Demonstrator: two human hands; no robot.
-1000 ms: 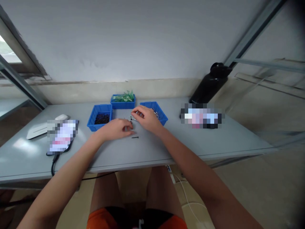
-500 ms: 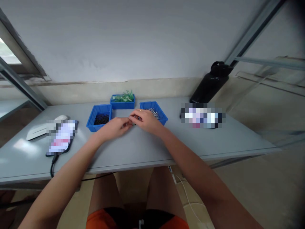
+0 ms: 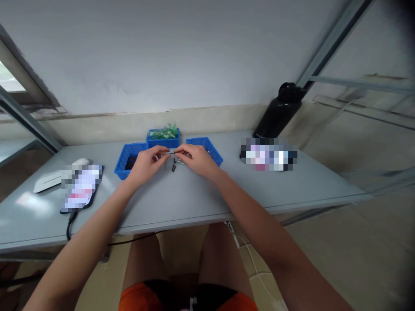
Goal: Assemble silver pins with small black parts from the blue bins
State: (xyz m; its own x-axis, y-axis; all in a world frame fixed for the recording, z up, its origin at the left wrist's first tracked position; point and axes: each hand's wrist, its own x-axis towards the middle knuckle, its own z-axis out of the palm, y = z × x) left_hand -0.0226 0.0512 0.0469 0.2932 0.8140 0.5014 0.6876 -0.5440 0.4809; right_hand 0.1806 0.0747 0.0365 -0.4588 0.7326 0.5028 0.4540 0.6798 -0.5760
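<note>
Both hands meet above the table between the blue trays. My left hand pinches one end of a small dark thin piece; my right hand pinches its other end. Just below the fingertips, small dark screws and some silvery pieces lie on the table. The left blue tray holds dark small parts and is partly behind my left hand. Silvery parts show in the right blue tray, partly covered by my right hand. Green bags fill the back blue tray.
A grey table stands against the wall. On its left are a phone with a cable and a white device. At the right, a black bottle stands behind another phone.
My hands have risen a little from the table, with the fingertips now around the thin piece. The dark screws and silvery pieces below them have come into view. The camera view has shifted slightly.
</note>
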